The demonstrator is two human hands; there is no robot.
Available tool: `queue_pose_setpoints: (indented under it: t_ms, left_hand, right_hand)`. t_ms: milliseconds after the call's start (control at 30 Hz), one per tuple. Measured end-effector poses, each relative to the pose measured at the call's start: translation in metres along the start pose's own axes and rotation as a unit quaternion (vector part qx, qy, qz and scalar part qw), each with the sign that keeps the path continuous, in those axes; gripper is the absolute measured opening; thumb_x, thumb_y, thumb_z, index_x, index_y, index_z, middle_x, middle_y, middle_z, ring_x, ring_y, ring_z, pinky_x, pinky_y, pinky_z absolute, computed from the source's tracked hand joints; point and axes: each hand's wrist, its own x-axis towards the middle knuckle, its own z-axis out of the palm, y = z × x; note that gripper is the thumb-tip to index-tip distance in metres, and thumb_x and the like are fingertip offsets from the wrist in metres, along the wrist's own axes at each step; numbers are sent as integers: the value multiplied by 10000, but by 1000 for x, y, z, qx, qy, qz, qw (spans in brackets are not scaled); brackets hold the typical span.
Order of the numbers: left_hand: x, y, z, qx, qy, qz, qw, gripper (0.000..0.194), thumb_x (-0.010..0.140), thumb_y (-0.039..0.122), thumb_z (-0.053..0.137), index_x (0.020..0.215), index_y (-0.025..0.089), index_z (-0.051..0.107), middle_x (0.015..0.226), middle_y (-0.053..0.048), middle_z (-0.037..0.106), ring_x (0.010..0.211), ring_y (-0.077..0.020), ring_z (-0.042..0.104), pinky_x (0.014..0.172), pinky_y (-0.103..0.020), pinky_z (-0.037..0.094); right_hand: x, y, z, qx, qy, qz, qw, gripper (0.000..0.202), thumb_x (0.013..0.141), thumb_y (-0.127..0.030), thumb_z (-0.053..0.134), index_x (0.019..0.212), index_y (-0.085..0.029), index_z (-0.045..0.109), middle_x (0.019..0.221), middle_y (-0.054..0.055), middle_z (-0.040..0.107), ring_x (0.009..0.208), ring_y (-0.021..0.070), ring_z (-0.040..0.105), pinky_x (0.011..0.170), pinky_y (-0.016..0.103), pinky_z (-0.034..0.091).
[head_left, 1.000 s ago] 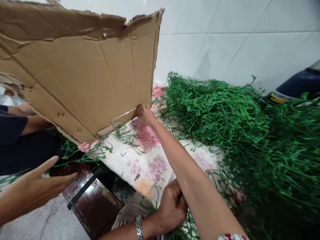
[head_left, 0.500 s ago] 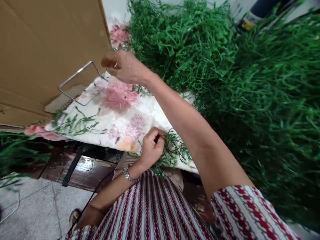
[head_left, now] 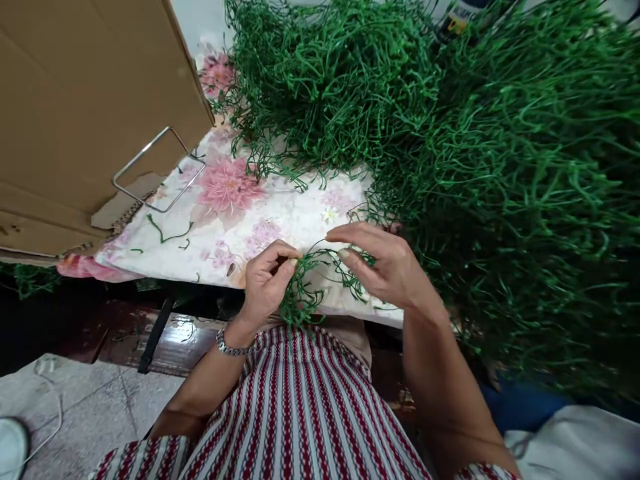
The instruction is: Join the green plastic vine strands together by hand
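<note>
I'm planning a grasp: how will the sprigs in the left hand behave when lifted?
The sprigs likely droop, being thin and curving beside the left hand. They're probably light, as a pinch holds them. They may snag, since they cross one another.

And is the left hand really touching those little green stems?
Touching. The head view shows the left hand pinching the green stems between its thumb and finger.

Stem pile at tabletop rear and R, bottle behind; cardboard far L, wire frame in front; stem bunch nr front edge, btwn L hand and R hand.
</note>
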Motion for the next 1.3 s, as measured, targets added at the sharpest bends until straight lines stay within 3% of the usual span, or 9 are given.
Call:
queue_pose_setpoints:
  t_ms: [100,167,300,433,667,867,1000,1133,1300]
  left_hand:
    - [-2,5,-3,45,-37,71,996,75,792,174,540,783,183,614,715,-4,557,674,-118,515,593,-232,391]
    - [-4,8,-2,55,-57,103,991,94,794,135,527,785,184,607,712,-2,553,680,-119,515,601,-239,395]
    - [-7,12,2,70,-70,136,986,118,786,101,521,807,180,606,715,-5,553,689,-125,523,616,-253,413]
    - [-9,14,1,125,-115,139,976,135,773,72,525,832,170,597,746,-14,548,728,-131,528,659,-265,423]
    - [-17,9,2,106,-144,101,979,146,768,45,488,776,169,564,739,-11,520,725,-121,511,645,-239,409]
    - [-23,7,7,47,-129,-42,990,92,767,99,510,700,161,516,684,16,475,635,-93,446,586,-200,367]
    - [-24,4,9,-2,-83,-90,993,78,801,177,533,726,156,533,641,33,477,557,-67,418,517,-172,337]
    - [-23,1,11,-34,-32,-90,995,98,790,227,583,732,154,552,624,35,488,559,-65,431,523,-164,346]
    - [-24,-1,12,-72,7,-103,992,102,759,241,629,739,158,571,624,34,508,559,-67,453,522,-162,360]
  right_hand:
    - [-9,-10,10,-41,71,-14,997,238,858,-217,485,1069,-184,591,1254,119,528,1168,203,492,946,382,437]
    - [-10,-14,18,-57,60,-34,996,240,851,-213,492,1072,-203,585,1274,106,512,1218,213,443,988,418,399]
    - [-18,-11,33,-33,10,-57,998,186,851,-150,458,977,-172,594,939,71,630,1002,180,560,962,401,410]
    - [-30,-11,40,-17,58,-23,998,137,845,-151,465,904,-149,588,836,74,602,847,172,557,801,345,471]
    - [-40,-14,48,-47,124,-29,991,125,825,-127,485,870,-153,599,787,66,603,775,166,553,723,328,471]
    - [-47,-20,55,-101,174,-36,979,262,796,-176,550,1057,-192,573,1115,98,585,1086,234,511,924,436,423]
    - [-55,-21,66,-163,203,-51,964,253,778,-195,580,1027,-243,591,1116,55,595,1102,226,483,952,448,396]
    - [-62,-22,77,-234,201,-48,950,283,794,-211,567,1060,-308,582,1138,22,586,1110,202,457,980,442,365]
    - [-69,-28,87,-259,188,-26,947,271,779,-205,576,1038,-280,599,1155,34,585,1129,209,438,1018,452,313]
